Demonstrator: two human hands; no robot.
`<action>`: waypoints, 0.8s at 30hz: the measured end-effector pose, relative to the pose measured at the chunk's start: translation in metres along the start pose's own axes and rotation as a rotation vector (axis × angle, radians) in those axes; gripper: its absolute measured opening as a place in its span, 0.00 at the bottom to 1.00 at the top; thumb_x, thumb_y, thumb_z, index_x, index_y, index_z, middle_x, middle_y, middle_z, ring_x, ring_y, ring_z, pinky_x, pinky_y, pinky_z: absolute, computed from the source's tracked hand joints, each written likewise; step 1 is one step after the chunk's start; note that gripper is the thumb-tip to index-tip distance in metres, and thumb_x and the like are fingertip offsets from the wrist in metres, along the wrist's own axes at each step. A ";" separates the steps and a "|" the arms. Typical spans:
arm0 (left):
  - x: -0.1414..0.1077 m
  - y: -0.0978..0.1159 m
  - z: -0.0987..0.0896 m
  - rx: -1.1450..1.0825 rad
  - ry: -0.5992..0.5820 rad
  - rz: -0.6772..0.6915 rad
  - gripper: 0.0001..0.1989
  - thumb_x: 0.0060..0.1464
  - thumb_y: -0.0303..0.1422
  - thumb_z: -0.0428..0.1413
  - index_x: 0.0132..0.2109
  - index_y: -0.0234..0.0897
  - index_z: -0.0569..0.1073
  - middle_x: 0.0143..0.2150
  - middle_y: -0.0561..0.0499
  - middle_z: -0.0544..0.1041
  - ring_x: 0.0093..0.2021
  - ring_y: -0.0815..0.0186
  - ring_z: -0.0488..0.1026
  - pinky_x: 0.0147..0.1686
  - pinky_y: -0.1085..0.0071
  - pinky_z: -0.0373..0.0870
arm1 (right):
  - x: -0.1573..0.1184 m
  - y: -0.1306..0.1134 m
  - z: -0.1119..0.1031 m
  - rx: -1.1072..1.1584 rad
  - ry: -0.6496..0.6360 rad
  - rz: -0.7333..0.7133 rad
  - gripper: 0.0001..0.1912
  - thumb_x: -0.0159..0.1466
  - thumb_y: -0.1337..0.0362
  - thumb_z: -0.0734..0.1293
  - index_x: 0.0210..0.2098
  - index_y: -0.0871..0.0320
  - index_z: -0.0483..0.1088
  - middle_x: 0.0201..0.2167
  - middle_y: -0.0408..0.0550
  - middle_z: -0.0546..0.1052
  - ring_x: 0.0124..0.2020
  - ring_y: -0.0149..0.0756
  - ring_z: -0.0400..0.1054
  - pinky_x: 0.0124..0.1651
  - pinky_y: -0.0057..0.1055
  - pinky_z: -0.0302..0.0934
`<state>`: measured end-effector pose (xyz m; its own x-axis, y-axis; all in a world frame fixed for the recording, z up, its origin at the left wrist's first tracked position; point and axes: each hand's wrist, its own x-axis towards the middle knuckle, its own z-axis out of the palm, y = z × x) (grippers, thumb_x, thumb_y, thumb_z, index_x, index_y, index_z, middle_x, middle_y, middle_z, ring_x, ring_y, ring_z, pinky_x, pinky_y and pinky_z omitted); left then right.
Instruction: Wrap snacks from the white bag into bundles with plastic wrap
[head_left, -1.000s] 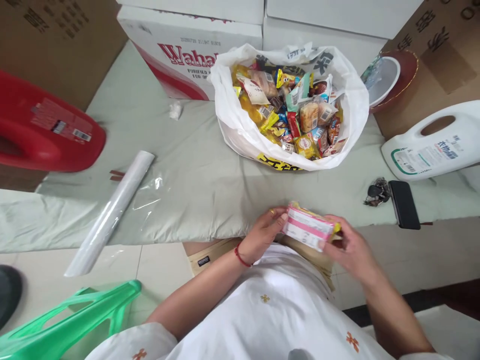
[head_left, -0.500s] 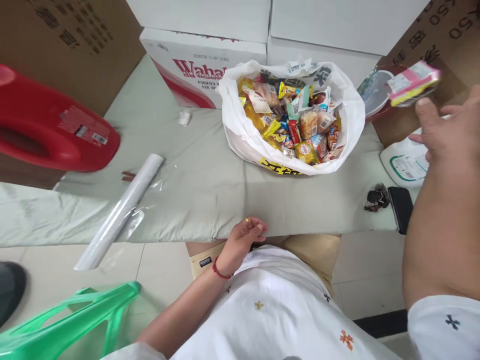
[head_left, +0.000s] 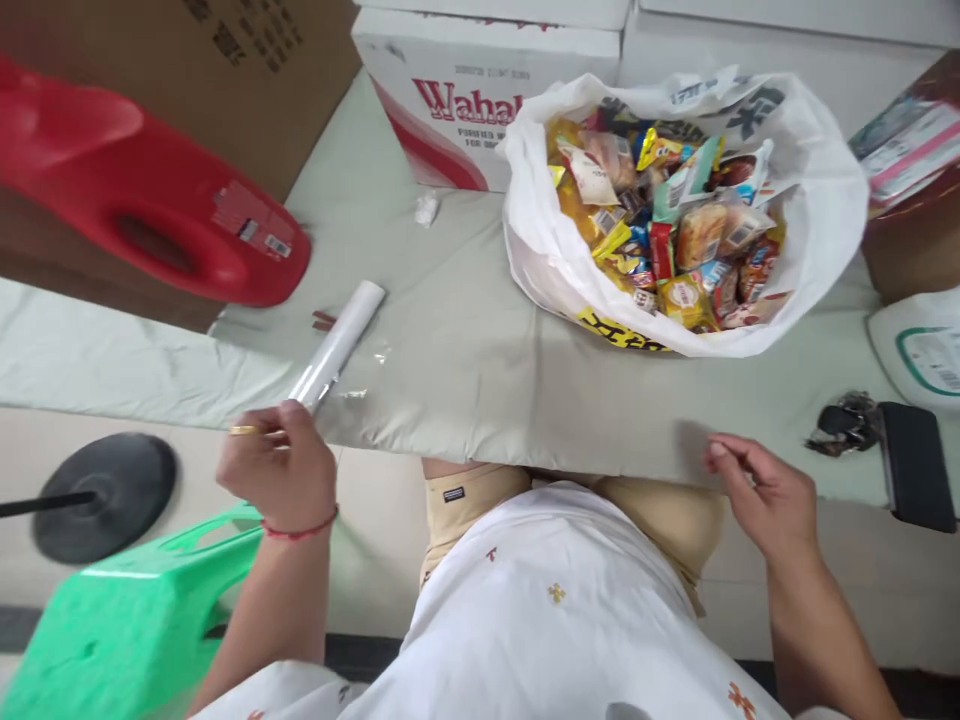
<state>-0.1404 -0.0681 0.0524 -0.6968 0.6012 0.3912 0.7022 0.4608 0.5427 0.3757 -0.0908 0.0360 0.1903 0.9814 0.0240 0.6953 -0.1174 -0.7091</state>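
Note:
My left hand [head_left: 281,465] is closed at the near end of a white roll in clear plastic wrap [head_left: 337,340]. Its fingers cover that end of the roll. My right hand [head_left: 765,490] is curled just in front of the table edge, thumb against the forefinger, with nothing visible in it. Behind it on the table, a white plastic bag [head_left: 821,240] stands wide open, full of small wrapped snacks [head_left: 686,250]. At the right edge, a packet with a pink stripe [head_left: 919,155] lies at a reddish container, partly out of view.
A red jug [head_left: 172,225] stands at left before a brown carton [head_left: 300,120]. White boxes [head_left: 465,110] line the back. Keys [head_left: 844,422], a black phone [head_left: 919,465] and a white bottle [head_left: 926,345] lie at right. A green stool [head_left: 120,610] is at lower left.
My right hand has let go of the pink-striped packet at the right and come back to the table's front edge. My left hand has moved left to the roll. The view has shifted left.

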 end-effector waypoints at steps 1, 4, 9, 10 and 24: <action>0.013 -0.013 -0.004 0.074 0.046 -0.013 0.10 0.60 0.37 0.54 0.31 0.41 0.66 0.28 0.52 0.70 0.36 0.57 0.75 0.43 0.58 0.70 | -0.007 0.000 0.004 -0.021 -0.035 -0.012 0.17 0.71 0.48 0.69 0.47 0.51 0.82 0.33 0.45 0.85 0.34 0.38 0.80 0.43 0.35 0.74; 0.038 -0.046 -0.012 0.209 -0.061 -0.036 0.08 0.60 0.38 0.55 0.37 0.41 0.66 0.46 0.44 0.76 0.60 0.42 0.74 0.60 0.47 0.67 | -0.014 -0.008 0.013 -0.035 -0.115 -0.048 0.15 0.71 0.49 0.69 0.46 0.50 0.82 0.34 0.46 0.85 0.34 0.41 0.82 0.41 0.37 0.76; 0.046 -0.058 -0.002 0.253 -0.312 -0.051 0.16 0.62 0.48 0.53 0.45 0.40 0.70 0.49 0.42 0.78 0.64 0.39 0.72 0.63 0.44 0.66 | 0.004 -0.034 0.028 0.016 -0.112 -0.099 0.14 0.72 0.50 0.68 0.46 0.50 0.82 0.33 0.46 0.85 0.33 0.41 0.81 0.43 0.38 0.76; 0.047 -0.054 0.002 0.283 -0.388 -0.028 0.17 0.62 0.49 0.53 0.45 0.40 0.71 0.50 0.41 0.77 0.66 0.39 0.71 0.63 0.45 0.66 | 0.009 -0.041 0.031 0.029 -0.118 -0.108 0.14 0.72 0.50 0.68 0.46 0.50 0.82 0.33 0.46 0.85 0.32 0.40 0.81 0.42 0.37 0.76; -0.006 0.016 -0.032 0.199 -0.677 -0.047 0.22 0.50 0.51 0.65 0.39 0.44 0.64 0.32 0.54 0.71 0.35 0.58 0.72 0.40 0.63 0.67 | 0.032 -0.166 0.167 0.774 -0.854 0.096 0.34 0.64 0.33 0.70 0.55 0.54 0.76 0.50 0.55 0.82 0.50 0.46 0.78 0.55 0.44 0.73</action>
<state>-0.1298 -0.0855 0.0826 -0.5290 0.8215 -0.2127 0.7318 0.5685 0.3759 0.1504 -0.0142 0.0366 -0.5163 0.7910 -0.3282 0.0365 -0.3625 -0.9313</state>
